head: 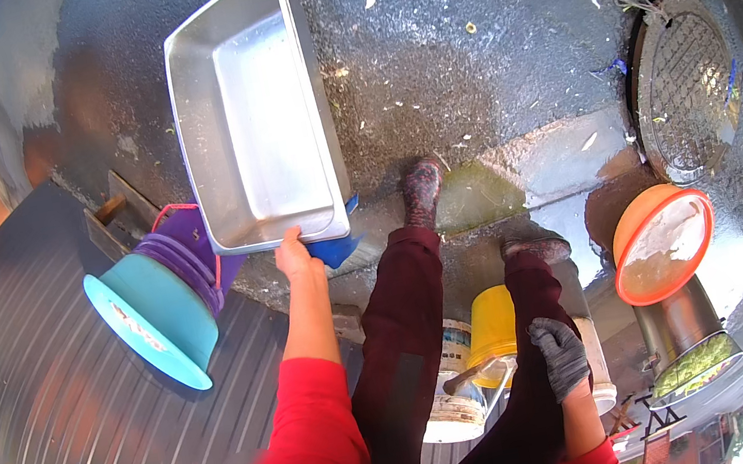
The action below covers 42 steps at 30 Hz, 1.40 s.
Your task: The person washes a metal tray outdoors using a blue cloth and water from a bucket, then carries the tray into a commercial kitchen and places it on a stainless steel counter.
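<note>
My bare left hand (299,255) grips the near rim of a deep rectangular stainless steel pan (271,116), which is tilted so that its inside shows. Just under that rim, beside the hand, is something blue (334,251). My right hand (560,356) wears a grey knit glove and rests by my right thigh, its fingers curled; whether it holds anything cannot be made out. Left of the pan's near end, a turquoise basin (169,302) sits against a purple bucket (187,252) with a pink handle.
Wet pavement (426,75) lies ahead. A round manhole cover (684,84) and an orange-rimmed basin (664,243) are at the right, above a metal pot (679,328). A yellow bucket (490,326) and white buckets (454,410) stand between my legs. Corrugated metal (75,399) spans the left.
</note>
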{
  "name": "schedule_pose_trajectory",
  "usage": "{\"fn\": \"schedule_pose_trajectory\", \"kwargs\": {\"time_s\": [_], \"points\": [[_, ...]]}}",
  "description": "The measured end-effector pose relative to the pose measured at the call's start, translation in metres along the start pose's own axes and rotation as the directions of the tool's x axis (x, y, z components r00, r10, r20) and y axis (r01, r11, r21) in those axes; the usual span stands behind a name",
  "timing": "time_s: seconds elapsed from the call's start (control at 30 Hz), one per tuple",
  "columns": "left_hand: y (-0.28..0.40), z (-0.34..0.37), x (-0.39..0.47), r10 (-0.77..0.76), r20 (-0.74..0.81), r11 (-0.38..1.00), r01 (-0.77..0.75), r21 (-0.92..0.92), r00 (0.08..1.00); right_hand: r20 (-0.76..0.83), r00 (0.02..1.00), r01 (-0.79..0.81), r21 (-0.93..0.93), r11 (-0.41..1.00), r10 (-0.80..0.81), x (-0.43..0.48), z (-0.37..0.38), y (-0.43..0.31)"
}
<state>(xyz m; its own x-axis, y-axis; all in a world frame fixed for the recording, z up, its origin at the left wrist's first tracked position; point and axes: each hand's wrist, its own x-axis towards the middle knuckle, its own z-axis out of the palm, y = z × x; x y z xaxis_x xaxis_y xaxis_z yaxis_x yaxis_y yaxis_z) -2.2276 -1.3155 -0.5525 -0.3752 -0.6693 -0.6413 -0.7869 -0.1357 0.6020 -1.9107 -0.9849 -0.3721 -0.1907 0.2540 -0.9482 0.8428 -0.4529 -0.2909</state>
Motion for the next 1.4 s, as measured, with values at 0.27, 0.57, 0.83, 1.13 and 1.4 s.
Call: {"fn": "schedule_pose_trajectory", "kwargs": {"time_s": [0.27,0.57,0.83,1.13,1.4], "points": [[0.236,0.028,-0.142,0.554,0.16,0.791,-0.577,0.207,0.817,-0.012,0.991,0.136,0.092,0.986,-0.136,-0.05,-0.004,-0.029],[0.249,0.027,-0.379,0.337,0.841,0.421,-0.866,0.268,0.424,-0.24,0.964,0.176,0.276,0.945,-0.11,-0.119,-0.04,-0.005],[0.138,0.088,-0.592,0.043,0.994,0.116,-0.988,-0.104,-0.1,-0.36,0.933,0.215,0.561,0.8,0.002,-0.148,-0.099,0.056],[-0.108,0.148,-0.799,-0.382,0.526,-0.405,-0.374,-0.834,-0.76,-0.503,0.853,0.338,0.737,0.585,0.139,-0.143,-0.163,0.161],[-0.276,0.151,-0.847,-0.556,0.04,-0.327,0.174,-0.929,-0.83,-0.435,0.867,0.328,0.865,0.379,0.243,-0.107,-0.199,0.171]]}}
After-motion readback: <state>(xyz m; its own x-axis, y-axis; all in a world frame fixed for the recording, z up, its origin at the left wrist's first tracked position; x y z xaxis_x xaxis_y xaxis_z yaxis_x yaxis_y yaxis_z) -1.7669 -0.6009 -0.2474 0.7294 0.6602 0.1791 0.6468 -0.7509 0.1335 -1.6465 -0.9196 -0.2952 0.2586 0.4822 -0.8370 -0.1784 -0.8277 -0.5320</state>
